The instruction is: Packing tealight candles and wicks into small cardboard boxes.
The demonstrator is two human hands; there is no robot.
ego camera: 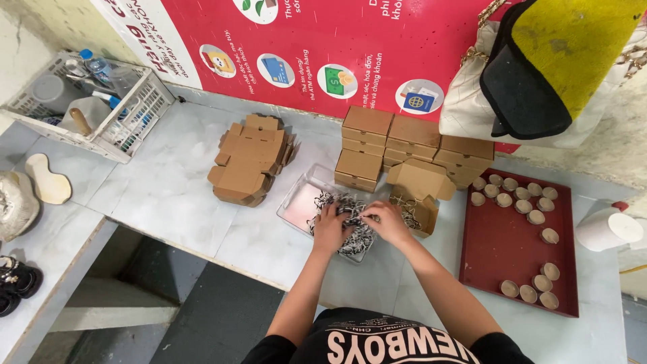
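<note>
My left hand (pixel 330 228) and my right hand (pixel 386 221) are both down in a clear shallow tray (pixel 294 204) on the marble counter, fingers closed on a clump of black-and-white shredded paper filling (pixel 350 232). Just right of my right hand stands an open brown cardboard box (pixel 418 195) with its lid up and some of the shredded paper inside.
A pile of flat unfolded box blanks (pixel 251 158) lies to the left. Stacked closed boxes (pixel 411 145) stand at the back. A dark red tray (pixel 515 239) with several small round pieces is on the right, beside a white roll (pixel 610 229). A white basket (pixel 87 104) sits far left.
</note>
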